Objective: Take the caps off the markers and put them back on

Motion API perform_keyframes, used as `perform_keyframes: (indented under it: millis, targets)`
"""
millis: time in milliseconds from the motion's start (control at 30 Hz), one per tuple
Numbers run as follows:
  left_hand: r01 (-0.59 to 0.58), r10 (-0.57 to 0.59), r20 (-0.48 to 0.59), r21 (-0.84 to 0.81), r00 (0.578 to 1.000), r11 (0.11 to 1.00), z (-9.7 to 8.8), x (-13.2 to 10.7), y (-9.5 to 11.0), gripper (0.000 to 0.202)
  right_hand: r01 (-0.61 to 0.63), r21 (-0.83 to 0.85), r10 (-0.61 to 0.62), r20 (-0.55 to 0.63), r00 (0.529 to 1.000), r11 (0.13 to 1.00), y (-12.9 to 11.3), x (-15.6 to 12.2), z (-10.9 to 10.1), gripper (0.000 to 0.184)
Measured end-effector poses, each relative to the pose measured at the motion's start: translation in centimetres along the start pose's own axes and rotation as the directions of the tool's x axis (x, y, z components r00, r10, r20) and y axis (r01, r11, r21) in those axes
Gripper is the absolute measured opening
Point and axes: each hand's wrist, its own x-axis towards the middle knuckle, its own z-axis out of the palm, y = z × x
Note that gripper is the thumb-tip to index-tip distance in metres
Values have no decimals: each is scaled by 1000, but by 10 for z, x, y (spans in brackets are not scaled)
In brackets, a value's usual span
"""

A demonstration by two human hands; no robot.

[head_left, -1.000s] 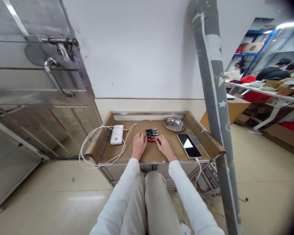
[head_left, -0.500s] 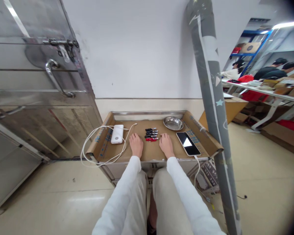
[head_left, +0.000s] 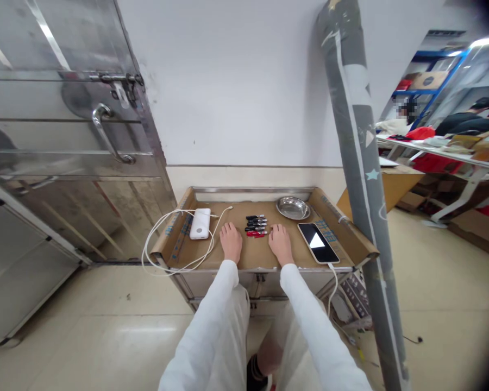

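Note:
Both hands rest on a cardboard-lined tabletop (head_left: 261,259), one on each side of a row of markers. My left hand (head_left: 231,242) lies palm down with its fingers extended, left of the markers and holding nothing. My right hand (head_left: 280,243) lies likewise on the other side, fingers out and nothing in them. Between the hands several black markers (head_left: 256,222) are lined up one behind another, with red markers (head_left: 256,234) nearest me. A white power bank (head_left: 200,224) with a white cable sits left of my left hand. Right of my right hand lies a phone (head_left: 318,243), plugged into a cable.
A shiny metal bowl (head_left: 293,208) stands at the back right of the tabletop. A tall grey wrapped roll (head_left: 362,163) leans by the right side. On the left is a metal door (head_left: 77,136). People sit at a cluttered table (head_left: 452,149) far right.
The view has shifted slightly, so the scene sits a little further right. My hands stay flat beside the markers. My legs below the tabletop have moved apart, and a foot now shows.

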Motion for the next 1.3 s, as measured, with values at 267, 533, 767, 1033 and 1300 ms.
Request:
perform_keyframes:
  millis: [267, 533, 767, 1033, 1300]
  targets:
    - [-4, 5, 1, -73, 1000, 997, -1, 0, -1, 23, 23, 45, -22, -35, 999, 999, 1, -1, 2, 23]
    - [-31, 33, 23, -112, 999, 993, -2, 0, -1, 22, 33, 36, -31, -54, 998, 999, 0, -1, 0, 22]
    - [-310, 348, 24, -396, 937, 864, -3, 0, -2, 17, 103, 143, -95, -65, 993, 984, -3, -1, -8, 23]
    - [-367, 466, 89, -494, 880, 788, -1, 2, -2, 11, 246, 298, -254, -12, 967, 922, -5, -2, -14, 18]
    - [-351, 485, 108, -557, 868, 753, -4, 4, -1, 9, 264, 272, -282, 30, 959, 925, -3, -2, -8, 12]
